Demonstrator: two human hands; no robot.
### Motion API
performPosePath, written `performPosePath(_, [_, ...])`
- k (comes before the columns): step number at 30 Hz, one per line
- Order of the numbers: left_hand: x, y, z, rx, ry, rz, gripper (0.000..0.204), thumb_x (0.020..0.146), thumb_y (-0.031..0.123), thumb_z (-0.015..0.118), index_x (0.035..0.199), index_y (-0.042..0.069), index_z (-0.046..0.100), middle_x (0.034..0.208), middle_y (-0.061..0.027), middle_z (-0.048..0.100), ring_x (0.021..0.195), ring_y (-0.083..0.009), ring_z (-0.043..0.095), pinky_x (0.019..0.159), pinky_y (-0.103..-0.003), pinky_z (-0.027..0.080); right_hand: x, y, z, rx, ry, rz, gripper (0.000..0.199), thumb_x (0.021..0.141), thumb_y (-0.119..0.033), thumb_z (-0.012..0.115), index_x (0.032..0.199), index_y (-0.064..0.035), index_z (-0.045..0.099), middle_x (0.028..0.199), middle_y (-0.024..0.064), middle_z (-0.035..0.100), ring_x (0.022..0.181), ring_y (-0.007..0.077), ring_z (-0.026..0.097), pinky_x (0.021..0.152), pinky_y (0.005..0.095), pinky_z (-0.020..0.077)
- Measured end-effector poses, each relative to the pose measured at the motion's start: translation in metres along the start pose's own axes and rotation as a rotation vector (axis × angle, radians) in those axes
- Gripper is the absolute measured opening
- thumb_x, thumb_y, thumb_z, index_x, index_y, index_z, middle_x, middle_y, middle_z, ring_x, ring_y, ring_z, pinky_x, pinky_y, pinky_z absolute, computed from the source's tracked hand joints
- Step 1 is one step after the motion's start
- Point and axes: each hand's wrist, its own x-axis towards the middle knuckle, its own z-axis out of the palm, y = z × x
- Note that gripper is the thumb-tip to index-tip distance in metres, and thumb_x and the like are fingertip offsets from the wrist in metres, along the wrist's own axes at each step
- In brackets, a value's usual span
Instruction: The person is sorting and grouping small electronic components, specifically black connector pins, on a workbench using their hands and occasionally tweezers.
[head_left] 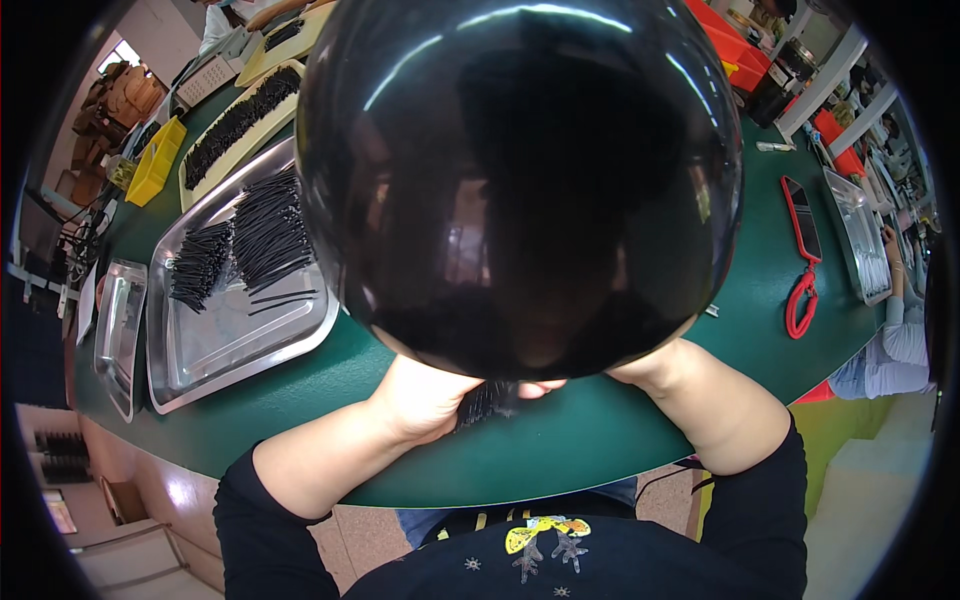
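Note:
A large glossy black dome (520,200) fills the middle of the head view and covers most of both hands. Below its lower rim, my left hand (432,395) is closed around a bundle of thin black wire-like pieces (482,405), whose ends point down toward the table. My right hand (650,368) shows only at the wrist and heel; its fingers are behind the dome. A few fingertips peek out beside the bundle, and I cannot tell whose hand they belong to.
On the left of the green table (440,470), a metal tray (240,360) holds black wire-like pieces, with a narrower metal tray (118,340) beside it. Behind are a cream tray (190,200) and a yellow bin (157,165). A red-cased phone (800,220) and another metal tray (855,225) lie right, near another person's arm (895,265).

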Motion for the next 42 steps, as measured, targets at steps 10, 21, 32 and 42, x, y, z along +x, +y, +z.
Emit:
performPosePath(10, [-0.002,-0.001,0.001,0.184,-0.015,0.042,0.017,0.086,0.012,0.045,0.096,-0.002,0.048,0.069,-0.0147,0.059,0.048,-0.0137,0.053,0.038,-0.019,0.037,0.006,0.009,-0.006,-0.111,-0.053,-0.104,0.014,0.077,-0.012,0.06,0.079,0.001,0.055,0.074,0.004,0.056,0.068,0.0055,0.05,0.058,0.0206,0.041])
performPosePath(21, [-0.004,-0.001,-0.003,-0.062,0.199,-0.089,0.008,0.082,0.008,0.051,0.086,0.0,0.052,0.063,-0.0081,0.054,0.041,-0.0131,0.046,0.039,-0.021,0.036,0.001,-0.005,0.0,-0.239,0.136,-0.044,0.02,0.087,-0.019,0.041,0.087,0.0006,0.048,0.068,0.002,0.051,0.053,0.0045,0.04,0.046,0.0162,0.0298])
performPosePath(32, [-0.003,0.001,-0.003,-0.306,0.009,-0.111,0.014,0.081,0.013,0.053,0.089,0.001,0.052,0.068,-0.0085,0.057,0.047,-0.0166,0.054,0.043,-0.025,0.043,0.004,0.001,-0.007,-0.077,-0.021,-0.068,0.014,0.076,-0.009,0.061,0.083,0.0012,0.054,0.072,0.0038,0.057,0.063,0.0066,0.052,0.057,0.019,0.0426])
performPosePath(42, [-0.005,0.003,0.002,-0.081,0.074,-0.047,0.009,0.083,0.011,0.05,0.085,0.002,0.051,0.069,-0.01,0.059,0.054,-0.0186,0.058,0.05,-0.028,0.049,-0.004,0.0,-0.011,0.167,0.034,-0.03,0.028,0.088,-0.016,0.033,0.089,0.0045,0.052,0.062,0.0057,0.051,0.05,0.005,0.04,0.045,0.0168,0.0299])
